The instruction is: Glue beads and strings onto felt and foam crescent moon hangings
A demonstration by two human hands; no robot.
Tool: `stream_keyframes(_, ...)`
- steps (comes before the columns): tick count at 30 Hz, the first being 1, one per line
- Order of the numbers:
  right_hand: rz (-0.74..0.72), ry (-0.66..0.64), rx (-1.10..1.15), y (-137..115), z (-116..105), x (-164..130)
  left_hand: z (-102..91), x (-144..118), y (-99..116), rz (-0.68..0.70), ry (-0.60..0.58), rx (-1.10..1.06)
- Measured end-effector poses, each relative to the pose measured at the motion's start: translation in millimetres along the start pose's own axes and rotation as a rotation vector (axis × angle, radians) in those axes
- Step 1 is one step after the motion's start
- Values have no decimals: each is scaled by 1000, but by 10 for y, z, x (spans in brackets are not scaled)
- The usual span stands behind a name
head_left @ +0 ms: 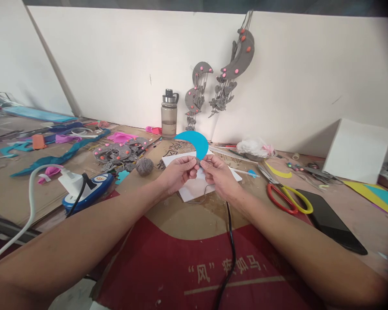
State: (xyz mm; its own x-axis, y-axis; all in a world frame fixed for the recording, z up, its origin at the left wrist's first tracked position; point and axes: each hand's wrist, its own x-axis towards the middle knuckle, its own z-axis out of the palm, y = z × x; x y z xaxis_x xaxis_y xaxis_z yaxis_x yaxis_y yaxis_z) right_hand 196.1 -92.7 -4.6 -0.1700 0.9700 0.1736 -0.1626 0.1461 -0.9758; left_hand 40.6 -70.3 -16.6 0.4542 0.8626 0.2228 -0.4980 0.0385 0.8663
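My left hand [177, 173] and my right hand [218, 174] meet over a white sheet [194, 187] in the middle of the table. Together they pinch the lower end of a blue foam crescent [195, 142], which stands up above my fingers. A thin grey thread [203, 191] hangs from the spot where my fingertips meet. A ball of grey yarn [144, 166] lies just left of my left hand.
Red-and-yellow scissors [286, 196] and a black phone [331, 221] lie to the right. A water bottle [169, 114] stands at the wall by hanging grey crescent mobiles [236, 60]. A power strip [84, 189] and foam scraps [67, 150] lie left; a white box [357, 150] sits far right.
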Motion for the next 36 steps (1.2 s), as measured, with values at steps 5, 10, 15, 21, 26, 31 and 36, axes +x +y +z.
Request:
stream_keyframes(5, 69, -164, 18, -87, -32, 7, -99, 16, 16, -173, -93, -34)
stream_keyframes(10, -13, -129, -72, -88, -45, 24, -77, 14, 20, -136, -44, -9)
stream_keyframes(15, -50, -4, -87, -77, -5, 3, -9, -8, 27, -5, -75, 71)
stream_keyframes(21, -80, 14, -97, -77, 20, -35, -34, 4, 7, 87, -32, 182)
stream_keyframes(26, -65, 13, -99, -74, 20, -30, -44, 16, 7, 84, 4, 315)
stream_keyframes(31, -54, 8, -154, -69, 23, -25, 17, 1, 32, 57, 96, 346)
stream_keyframes(36, -61, 26, -206, -53, 17, -17, 72, -15, 41, 45, 161, 314)
